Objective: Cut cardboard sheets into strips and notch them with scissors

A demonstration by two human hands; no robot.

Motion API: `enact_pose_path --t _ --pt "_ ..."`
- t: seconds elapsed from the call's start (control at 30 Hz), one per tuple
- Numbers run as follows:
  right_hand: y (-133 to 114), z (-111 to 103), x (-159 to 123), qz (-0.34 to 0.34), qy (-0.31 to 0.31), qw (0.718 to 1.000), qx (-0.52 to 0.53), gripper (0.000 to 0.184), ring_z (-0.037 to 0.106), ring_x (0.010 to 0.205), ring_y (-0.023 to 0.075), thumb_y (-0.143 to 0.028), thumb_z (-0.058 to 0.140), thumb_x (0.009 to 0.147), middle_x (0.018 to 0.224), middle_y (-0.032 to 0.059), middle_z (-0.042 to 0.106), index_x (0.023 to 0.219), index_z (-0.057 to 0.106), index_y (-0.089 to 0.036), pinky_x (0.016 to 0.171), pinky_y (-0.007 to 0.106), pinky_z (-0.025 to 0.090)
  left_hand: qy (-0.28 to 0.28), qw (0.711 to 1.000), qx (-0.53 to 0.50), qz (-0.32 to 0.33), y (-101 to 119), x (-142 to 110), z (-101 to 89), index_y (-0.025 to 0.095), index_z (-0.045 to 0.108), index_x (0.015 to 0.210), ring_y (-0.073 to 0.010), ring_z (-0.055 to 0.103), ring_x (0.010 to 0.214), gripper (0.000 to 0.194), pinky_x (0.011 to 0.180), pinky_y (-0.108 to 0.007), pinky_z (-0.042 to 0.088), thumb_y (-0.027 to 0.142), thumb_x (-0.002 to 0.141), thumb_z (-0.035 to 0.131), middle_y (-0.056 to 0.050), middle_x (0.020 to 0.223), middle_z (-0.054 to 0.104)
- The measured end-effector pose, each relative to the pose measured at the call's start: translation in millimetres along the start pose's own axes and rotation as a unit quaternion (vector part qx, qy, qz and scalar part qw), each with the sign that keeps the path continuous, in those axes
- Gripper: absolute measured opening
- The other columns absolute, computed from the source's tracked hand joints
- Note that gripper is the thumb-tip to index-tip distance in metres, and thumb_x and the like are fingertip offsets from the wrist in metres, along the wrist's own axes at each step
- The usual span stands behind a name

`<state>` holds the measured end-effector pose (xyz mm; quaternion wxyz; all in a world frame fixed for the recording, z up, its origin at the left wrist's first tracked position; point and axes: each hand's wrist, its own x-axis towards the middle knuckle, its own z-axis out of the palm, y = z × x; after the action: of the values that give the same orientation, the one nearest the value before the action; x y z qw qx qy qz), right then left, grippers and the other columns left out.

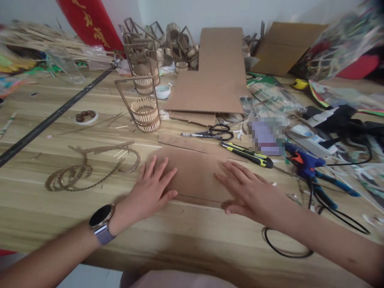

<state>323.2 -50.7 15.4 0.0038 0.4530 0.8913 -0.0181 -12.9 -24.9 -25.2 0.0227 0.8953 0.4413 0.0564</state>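
Observation:
A flat piece of brown cardboard (195, 176) lies on the table in front of me, with a dark line along its near edge. My left hand (157, 180) rests on its left end, fingers spread. On the right end lies my right hand (240, 186), its fingers stretched out flat. Just beyond the sheet is a narrow cardboard strip (183, 143). A black and yellow utility knife (247, 154) sits past my right fingertips. Black-handled scissors (210, 133) lie farther back.
Curled corrugated strips (69, 176) are at left, near a handled slatted basket (145, 116). A larger cardboard sheet (220, 60) stands behind. A blue glue gun (306, 160) with a looping black cable (288, 254) lies at right. A long black bar (60, 112) crosses the left side.

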Motion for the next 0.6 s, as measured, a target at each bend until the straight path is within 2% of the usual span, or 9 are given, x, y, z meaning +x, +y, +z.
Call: enact_pose_path --t 0.1,0.2,0.27,0.33,0.43,0.47,0.53,0.6 --pt "-13 11 -23 0.051 0.038 0.997 0.047 0.063 0.043 0.144 0.0405 -0.052 0.061 0.093 0.159 0.0266 0.038 0.144 0.053 -0.016 0.097 0.053 0.057 0.008 0.998 -0.025 -0.056 0 -8 -7.8 0.011 0.054 0.144 -0.0504 0.025 0.15 0.06 0.11 -0.067 0.04 0.053 0.102 0.044 -0.027 0.161 0.033" --pt "-22 12 -33 0.082 0.073 0.987 0.118 0.052 0.041 0.146 0.0326 -0.046 0.052 0.099 0.162 0.0211 0.036 0.145 0.05 -0.021 0.103 0.049 0.055 0.012 0.996 -0.047 -0.071 1 -13 -19.2 0.014 0.056 0.141 -0.0445 0.034 0.148 0.054 0.11 -0.063 0.043 0.05 0.103 0.042 -0.025 0.162 0.032" --pt "-29 5 -34 0.082 0.091 0.983 0.136 0.044 0.043 0.146 0.0297 -0.042 0.048 0.101 0.16 0.0173 0.041 0.14 0.053 -0.024 0.104 0.049 0.055 0.015 0.997 -0.047 -0.066 2 -16 -29.6 0.017 0.058 0.139 -0.0419 0.035 0.148 0.051 0.11 -0.062 0.044 0.05 0.103 0.042 -0.022 0.162 0.034" --pt "-34 -8 -34 0.061 0.106 0.985 0.119 0.043 0.048 0.142 0.0315 -0.045 0.052 0.098 0.155 0.0166 0.049 0.135 0.057 -0.025 0.101 0.051 0.056 0.023 0.998 -0.034 -0.053 1 -19 -41.8 0.02 0.06 0.137 -0.0425 0.036 0.147 0.053 0.109 -0.063 0.044 0.056 0.1 0.047 -0.02 0.161 0.037" --pt "-37 -32 -35 0.017 0.124 0.991 0.045 0.044 0.06 0.13 0.0364 -0.048 0.054 0.096 0.144 0.0153 0.061 0.133 0.059 -0.025 0.088 0.055 0.063 0.022 1.0 -0.014 0.008 -2 -24 -60.6 0.025 0.061 0.137 -0.0443 0.041 0.143 0.068 0.105 -0.063 0.047 0.07 0.086 0.061 -0.016 0.161 0.04" --pt "-35 -40 -36 0.008 0.131 0.991 0.023 0.04 0.066 0.122 0.0355 -0.043 0.051 0.097 0.138 0.0139 0.066 0.132 0.06 -0.025 0.082 0.053 0.065 0.013 0.999 -0.009 0.033 -4 -24 -66.9 0.028 0.061 0.138 -0.0422 0.046 0.14 0.064 0.104 -0.06 0.049 0.067 0.087 0.063 -0.014 0.159 0.045" --pt "-30 -56 -33 -0.014 0.137 0.991 -0.003 0.037 0.076 0.1 0.0303 -0.029 0.042 0.098 0.12 0.0102 0.077 0.127 0.065 -0.025 0.072 0.045 0.068 -0.02 0.997 -0.003 0.071 -8 -21 -80.3 0.034 0.06 0.138 -0.0331 0.059 0.13 0.042 0.101 -0.051 0.053 0.042 0.097 0.058 -0.006 0.147 0.06" --pt "-21 -71 -27 -0.033 0.119 0.992 0.001 0.04 0.079 0.084 0.0257 -0.022 0.038 0.096 0.106 0.0081 0.081 0.119 0.07 -0.024 0.066 0.036 0.067 -0.057 0.994 -0.002 0.092 -14 -11 -96.3 0.033 0.06 0.139 -0.0258 0.07 0.113 0.048 0.093 -0.042 0.056 0.015 0.098 0.044 -0.002 0.133 0.071"
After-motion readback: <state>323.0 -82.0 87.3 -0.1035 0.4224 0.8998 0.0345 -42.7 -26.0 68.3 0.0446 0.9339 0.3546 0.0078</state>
